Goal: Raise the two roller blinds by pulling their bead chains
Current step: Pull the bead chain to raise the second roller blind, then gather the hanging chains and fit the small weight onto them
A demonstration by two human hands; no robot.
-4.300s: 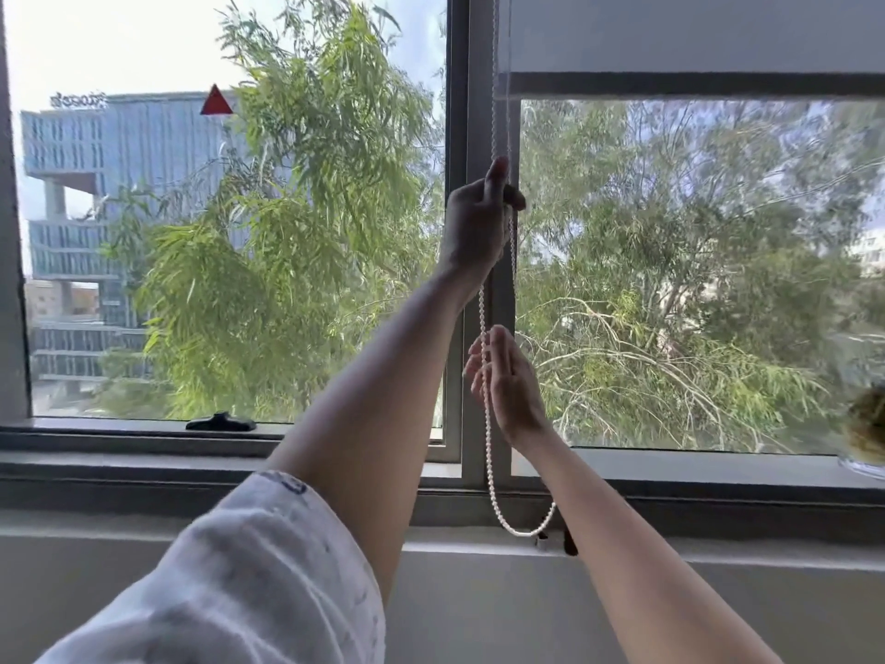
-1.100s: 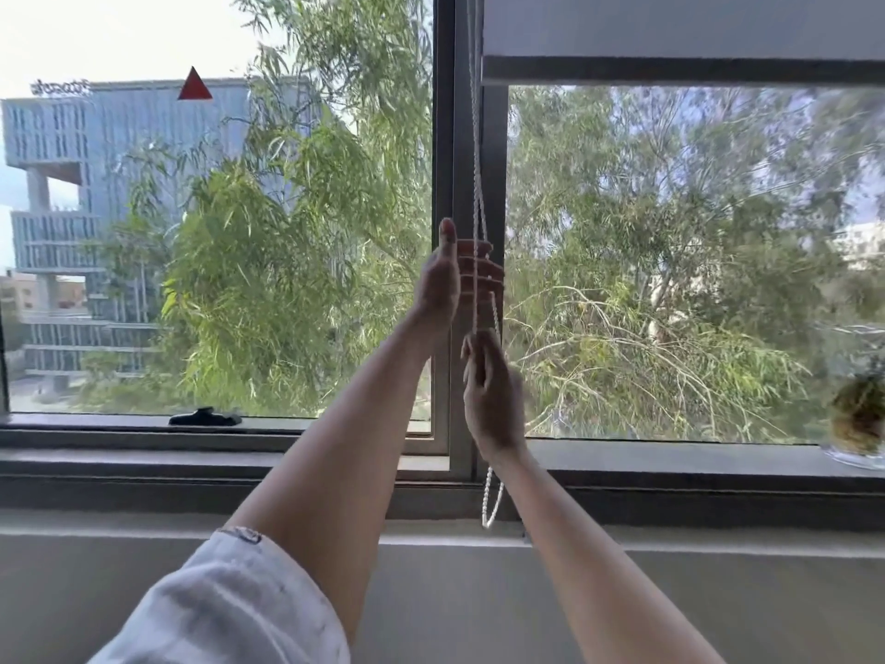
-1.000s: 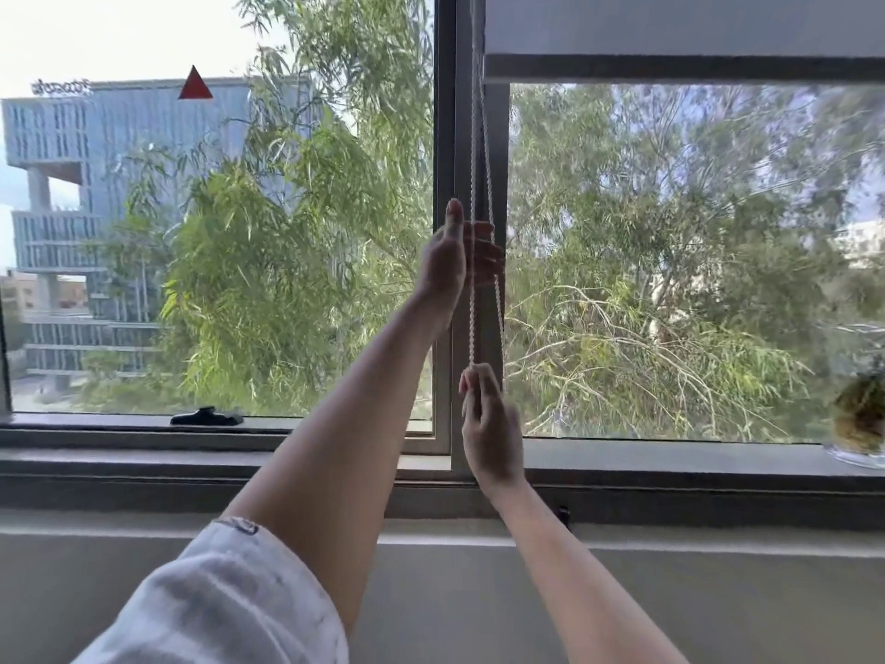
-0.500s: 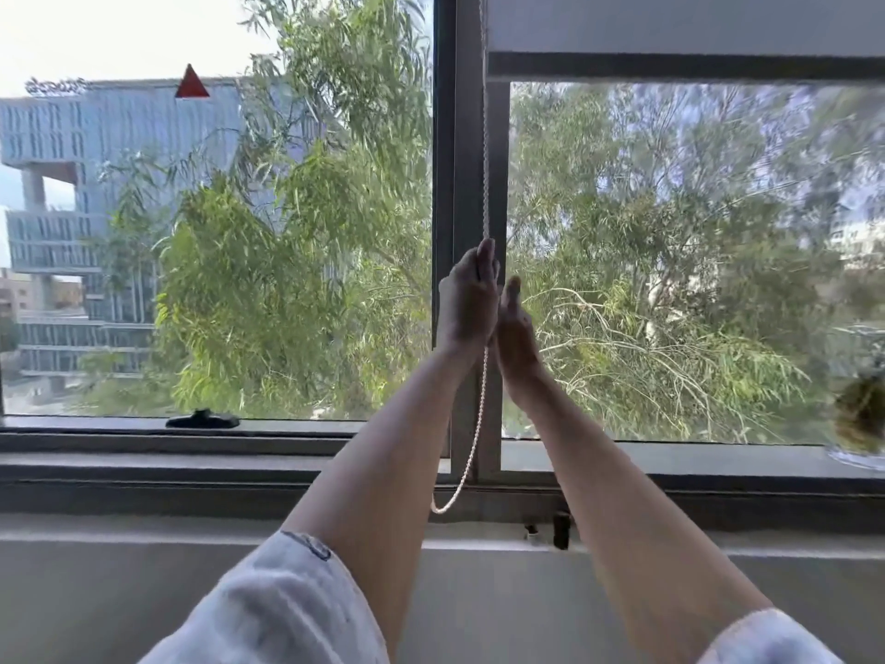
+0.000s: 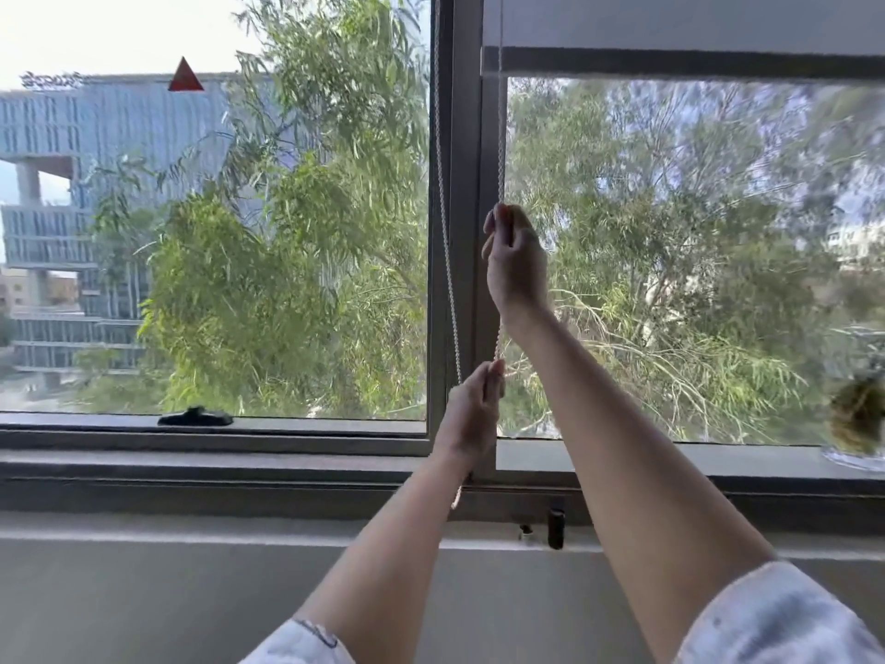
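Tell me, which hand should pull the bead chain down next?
Probably the right hand: it grips the white bead chain high up, with room to pull down. The left hand is already low, near the grey window sill.

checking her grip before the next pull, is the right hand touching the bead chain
Touching. In the head view the right hand is closed on the bead chain, which runs straight down into its fingers.

White beaded bead chain [image 5: 500, 136], matt grey blind fabric [image 5: 670, 16], dark matt metal window frame [image 5: 459, 184], clear glass.
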